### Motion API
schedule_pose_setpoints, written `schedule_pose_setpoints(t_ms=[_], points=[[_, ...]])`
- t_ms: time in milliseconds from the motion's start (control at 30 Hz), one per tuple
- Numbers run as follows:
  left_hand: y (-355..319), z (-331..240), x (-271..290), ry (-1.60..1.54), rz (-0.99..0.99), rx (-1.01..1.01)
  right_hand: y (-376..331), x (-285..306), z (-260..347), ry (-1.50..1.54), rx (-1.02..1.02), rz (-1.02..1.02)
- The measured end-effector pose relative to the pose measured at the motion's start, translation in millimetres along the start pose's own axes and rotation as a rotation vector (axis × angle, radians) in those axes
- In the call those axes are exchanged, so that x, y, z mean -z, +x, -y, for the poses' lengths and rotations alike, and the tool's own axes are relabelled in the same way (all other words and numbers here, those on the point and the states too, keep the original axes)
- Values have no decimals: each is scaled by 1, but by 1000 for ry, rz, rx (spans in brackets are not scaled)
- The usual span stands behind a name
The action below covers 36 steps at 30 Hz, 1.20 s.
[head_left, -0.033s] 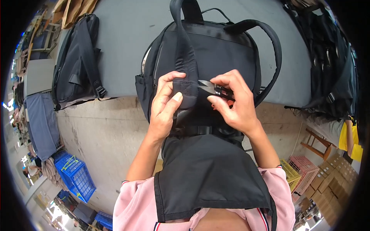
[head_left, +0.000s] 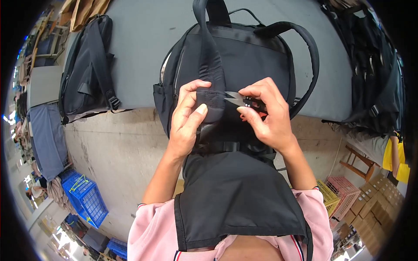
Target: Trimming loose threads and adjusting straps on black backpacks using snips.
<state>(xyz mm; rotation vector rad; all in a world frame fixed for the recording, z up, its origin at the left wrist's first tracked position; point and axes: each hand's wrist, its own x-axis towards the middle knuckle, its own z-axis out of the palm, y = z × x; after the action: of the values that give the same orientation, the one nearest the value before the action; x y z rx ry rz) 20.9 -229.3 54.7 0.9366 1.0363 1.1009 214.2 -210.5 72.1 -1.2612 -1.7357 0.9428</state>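
Note:
A black backpack [head_left: 248, 56] lies on a grey table [head_left: 139, 39], its lower part hanging over the table's near edge. My left hand [head_left: 185, 124] pinches the padded lower end of one shoulder strap [head_left: 210, 61] between thumb and fingers. My right hand [head_left: 270, 122] holds small thread snips [head_left: 235, 96] with a black handle. Their metal blades point left and touch the strap end beside my left fingers. The other shoulder strap loops out at the bag's right side.
Another black backpack [head_left: 87, 65] lies at the table's left, and a pile of black bags [head_left: 374, 74] at its right. On the floor below are a blue crate [head_left: 85, 198], pink and yellow crates [head_left: 344, 189], cardboard boxes [head_left: 379, 217] and a wooden stool [head_left: 357, 161]. I wear a black apron [head_left: 235, 195].

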Motion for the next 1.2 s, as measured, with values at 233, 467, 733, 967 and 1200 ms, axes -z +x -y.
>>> schedule_pose_setpoints(t_ms=[233, 467, 733, 967, 1200], points=[[1, -5, 0, 240, 69, -149, 17, 3, 0, -227, 266, 57], [-2, -1, 4, 177, 61, -96, 14, -2, -2, -363, 375, 38], [2, -2, 8, 212, 68, -137, 13, -9, -6, -45, 152, 13], [63, -27, 15, 931, 14, -613, 5, -3, 3, -21, 163, -184], [119, 3, 32, 799, 236, -229, 9, -33, -8, 152, -103, -12]])
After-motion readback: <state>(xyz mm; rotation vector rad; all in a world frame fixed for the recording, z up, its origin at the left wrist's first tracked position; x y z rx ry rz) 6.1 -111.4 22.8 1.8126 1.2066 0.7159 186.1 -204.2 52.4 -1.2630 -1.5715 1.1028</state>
